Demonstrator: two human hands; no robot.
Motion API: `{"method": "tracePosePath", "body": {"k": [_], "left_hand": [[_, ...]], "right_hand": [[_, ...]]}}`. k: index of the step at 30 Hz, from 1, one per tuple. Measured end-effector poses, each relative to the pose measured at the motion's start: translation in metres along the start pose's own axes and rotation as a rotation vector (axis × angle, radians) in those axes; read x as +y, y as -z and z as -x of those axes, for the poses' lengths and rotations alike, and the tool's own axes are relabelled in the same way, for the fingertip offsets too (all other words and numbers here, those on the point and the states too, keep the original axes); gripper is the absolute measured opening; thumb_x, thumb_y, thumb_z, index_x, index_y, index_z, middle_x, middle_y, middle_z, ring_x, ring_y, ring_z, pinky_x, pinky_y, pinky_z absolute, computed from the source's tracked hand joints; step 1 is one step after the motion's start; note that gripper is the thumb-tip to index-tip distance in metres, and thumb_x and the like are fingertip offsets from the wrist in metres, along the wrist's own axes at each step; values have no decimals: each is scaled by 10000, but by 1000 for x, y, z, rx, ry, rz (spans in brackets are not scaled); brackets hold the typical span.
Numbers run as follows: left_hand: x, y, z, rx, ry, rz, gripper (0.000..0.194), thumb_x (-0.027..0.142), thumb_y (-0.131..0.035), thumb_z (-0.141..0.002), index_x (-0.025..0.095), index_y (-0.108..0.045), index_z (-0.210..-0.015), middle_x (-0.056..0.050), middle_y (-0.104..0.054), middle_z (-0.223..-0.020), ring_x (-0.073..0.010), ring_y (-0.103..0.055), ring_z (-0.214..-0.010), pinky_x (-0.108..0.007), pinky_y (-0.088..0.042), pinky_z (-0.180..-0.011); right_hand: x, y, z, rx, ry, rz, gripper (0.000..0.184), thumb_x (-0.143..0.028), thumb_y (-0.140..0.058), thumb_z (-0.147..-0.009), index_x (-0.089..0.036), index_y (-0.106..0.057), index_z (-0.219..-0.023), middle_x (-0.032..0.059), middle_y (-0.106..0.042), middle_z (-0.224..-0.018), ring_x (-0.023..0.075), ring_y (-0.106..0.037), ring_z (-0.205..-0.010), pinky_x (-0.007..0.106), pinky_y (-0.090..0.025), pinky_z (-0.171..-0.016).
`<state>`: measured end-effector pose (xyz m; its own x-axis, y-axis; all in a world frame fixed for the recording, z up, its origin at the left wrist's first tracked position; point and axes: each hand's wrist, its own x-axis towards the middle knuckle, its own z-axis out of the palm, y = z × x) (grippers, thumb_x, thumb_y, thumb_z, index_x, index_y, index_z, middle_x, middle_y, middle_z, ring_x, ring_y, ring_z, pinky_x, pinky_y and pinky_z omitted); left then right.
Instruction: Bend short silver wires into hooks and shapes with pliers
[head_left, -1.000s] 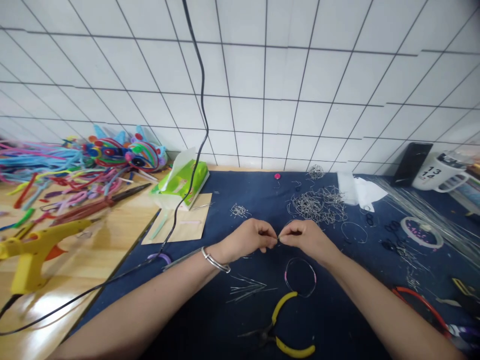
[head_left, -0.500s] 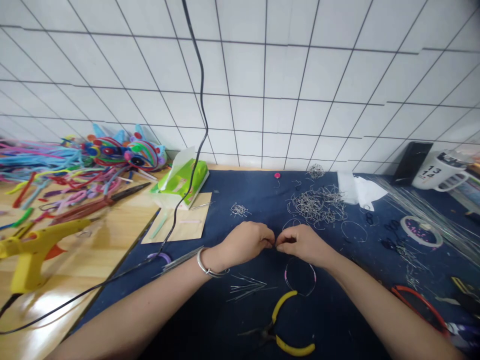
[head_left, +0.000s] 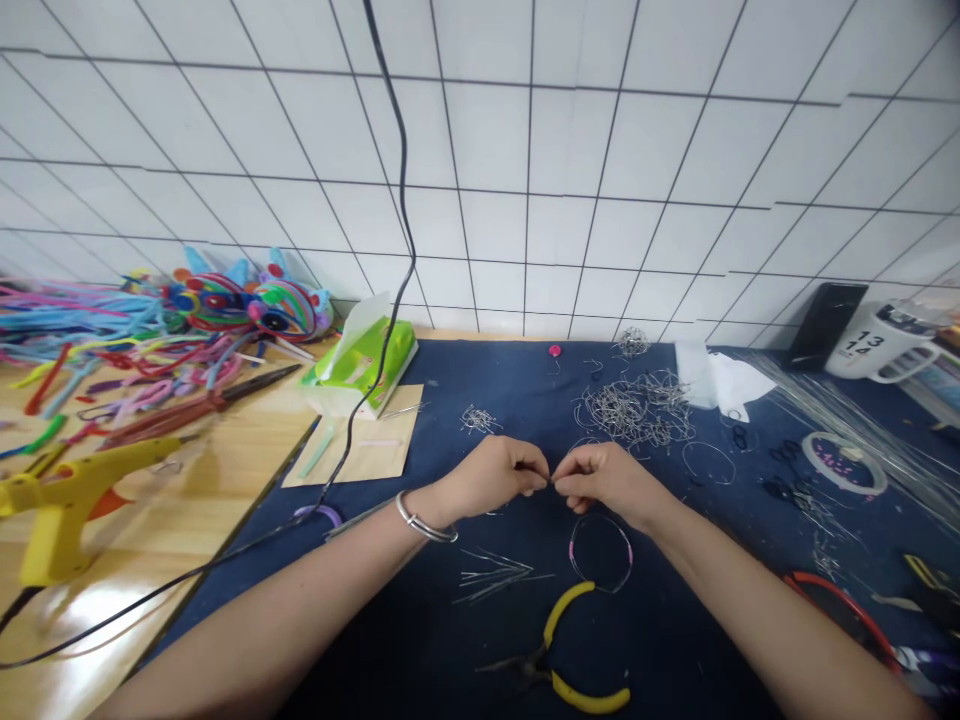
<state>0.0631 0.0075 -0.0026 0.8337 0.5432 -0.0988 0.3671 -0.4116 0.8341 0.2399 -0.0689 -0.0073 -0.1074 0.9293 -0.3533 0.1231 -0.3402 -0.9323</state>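
Observation:
My left hand [head_left: 504,476] and my right hand [head_left: 602,482] meet fingertip to fingertip above the dark blue cloth [head_left: 517,385]. Both are closed in a pinch, and whatever sits between the fingertips is too small to make out. Just below my right hand lies a wire ring [head_left: 631,556] with pink sections. Nearer to me rest yellow-handled pliers [head_left: 568,612] with their handles spread. Several straight wire pieces [head_left: 495,575] lie below my left hand, and a small heap of short wire bits [head_left: 478,419] lies beyond it.
A tangled wire pile [head_left: 634,408] lies behind my right hand. At left are a yellow glue gun [head_left: 82,500], a green tissue pack [head_left: 367,365] and a black cable [head_left: 403,170] hanging across. A white mug [head_left: 877,342] and a bead dish [head_left: 844,466] stand at right.
My hands have shifted slightly, with the fingertips coming closer together. My right hand's fingers are more closed, and more of the wire ring shows below it.

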Motion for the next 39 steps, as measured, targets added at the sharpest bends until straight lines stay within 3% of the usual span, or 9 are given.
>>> {"method": "tracePosePath", "body": {"k": [7, 13, 25, 39], "left_hand": [[-3, -2, -2, 29, 113, 283, 147, 247, -535, -719, 151, -618, -792, -3, -589, -646, -93, -531, -592, -202, -419, -532], [-2, -7, -3, 97, 120, 439, 156, 263, -553, -728, 138, -598, -810, -5, -590, -660, -79, -526, -577, -210, -440, -557], [3, -16, -2, 231, 69, 524, 122, 241, -559, -736, 122, -579, -755, -1, -583, -645, -75, -510, -578, -212, -434, -575], [3, -30, 0, 341, -27, 565, 98, 215, -530, -769, 130, -523, -722, 8, -558, -656, -78, -507, -600, -213, -421, -584]], "right_hand": [[4, -2, -1, 45, 17, -149, 227, -301, -673, -628, -136, -615, -772, -9, -585, -567, 94, -553, -513, 250, -484, -526], [8, -5, -3, 86, 58, -218, 253, -329, -682, -625, -138, -612, -776, -6, -585, -605, 93, -551, -536, 256, -481, -543], [8, -12, -1, 153, 139, -282, 225, -343, -668, -653, -157, -602, -762, 0, -591, -659, 100, -551, -567, 255, -471, -566], [5, -19, 2, 231, 296, -208, 125, -281, -623, -710, -160, -615, -740, -7, -583, -602, 110, -536, -572, 263, -432, -580]]}}
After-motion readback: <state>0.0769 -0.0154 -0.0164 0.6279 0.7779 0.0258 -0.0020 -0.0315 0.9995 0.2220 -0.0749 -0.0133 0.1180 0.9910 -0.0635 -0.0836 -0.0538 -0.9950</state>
